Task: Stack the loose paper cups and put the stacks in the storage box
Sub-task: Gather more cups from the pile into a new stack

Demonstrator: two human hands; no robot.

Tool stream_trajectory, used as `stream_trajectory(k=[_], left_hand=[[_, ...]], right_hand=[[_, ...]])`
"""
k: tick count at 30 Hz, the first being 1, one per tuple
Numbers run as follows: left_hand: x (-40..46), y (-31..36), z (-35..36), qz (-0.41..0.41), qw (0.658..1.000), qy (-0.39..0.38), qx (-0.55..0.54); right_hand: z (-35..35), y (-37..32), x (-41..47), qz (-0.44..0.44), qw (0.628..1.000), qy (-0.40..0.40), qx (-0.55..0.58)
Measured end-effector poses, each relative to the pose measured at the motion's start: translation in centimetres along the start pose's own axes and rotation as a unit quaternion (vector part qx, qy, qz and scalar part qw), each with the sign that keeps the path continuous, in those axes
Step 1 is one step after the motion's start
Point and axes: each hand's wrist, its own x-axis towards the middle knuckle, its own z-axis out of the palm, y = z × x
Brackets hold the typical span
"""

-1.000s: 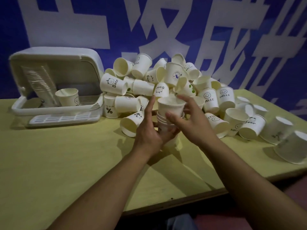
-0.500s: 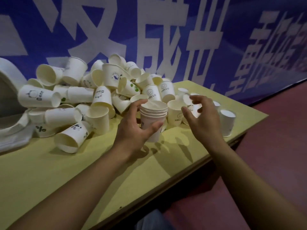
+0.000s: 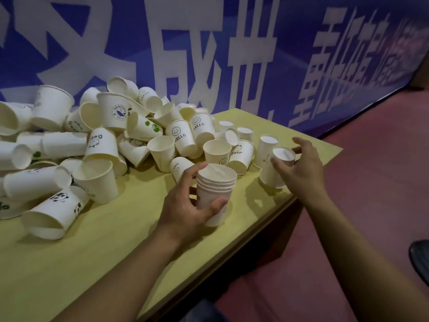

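My left hand [image 3: 185, 205] grips an upright stack of several nested white paper cups [image 3: 217, 182] just above the yellow table [image 3: 97, 247]. My right hand [image 3: 301, 168] has its thumb and fingers curled round an upside-down cup [image 3: 275, 168] near the table's right edge. A second upside-down cup [image 3: 264, 148] stands just behind it. A big heap of loose paper cups [image 3: 111, 140] with small printed pictures and words lies across the table to the left and behind. The storage box is out of view.
A blue banner with large white characters [image 3: 209, 54] hangs behind the table. The table's right corner [image 3: 334, 149] and front edge drop to a reddish floor [image 3: 371, 217]. A dark object [image 3: 420, 259] sits at the right edge of the frame.
The view has swung right, so the storage box has left the frame. My right hand let go of the stack's top cup and moved right onto an upside-down cup. My left hand keeps the stack.
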Motion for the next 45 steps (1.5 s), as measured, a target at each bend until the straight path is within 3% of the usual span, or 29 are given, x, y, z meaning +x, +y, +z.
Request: stream_trajectory(k=[4, 7, 16, 23, 29, 31, 35, 39, 45], left_hand=[[-0.4, -0.2, -0.3, 0.014, 0.999, -0.045, 0.011], [-0.7, -0.2, -0.5, 0.006, 0.997, -0.081, 0.008], [-1.0, 0.3, -1.1, 0.017, 0.997, -0.067, 0.046], [-0.5, -0.1, -2.8, -0.005, 0.999, 0.004, 0.031], [0.2, -0.3, -4.5, 0.02, 0.997, 0.069, 0.04], [0.3, -0.5, -5.0, 0.015, 0.995, 0.09, 0.037], [0.5, -0.8, -5.5, -0.006, 0.994, 0.101, 0.032], [0.5, -0.7, -5.6, 0.01, 0.996, 0.067, 0.061], [0.3, -0.5, -5.3, 0.014, 0.995, -0.004, 0.099]], right_hand=[[0.0, -2.9, -2.0, -0.069, 0.99, 0.01, 0.119], [0.4, -5.1, -3.4, -0.072, 0.969, -0.044, 0.232], [3.2, -8.4, -6.8, 0.02, 0.911, -0.15, 0.383], [3.7, -10.0, -6.9, -0.06, 0.913, -0.268, 0.303], [5.2, -10.8, -7.1, -0.12, 0.925, -0.276, 0.232], [5.8, -10.5, -6.8, -0.127, 0.934, -0.253, 0.217], [8.1, -8.8, -4.0, -0.09, 0.988, -0.095, 0.08], [10.4, -7.7, -1.3, -0.032, 0.994, -0.098, -0.041], [10.9, -7.8, -0.5, -0.044, 0.994, -0.086, -0.042]])
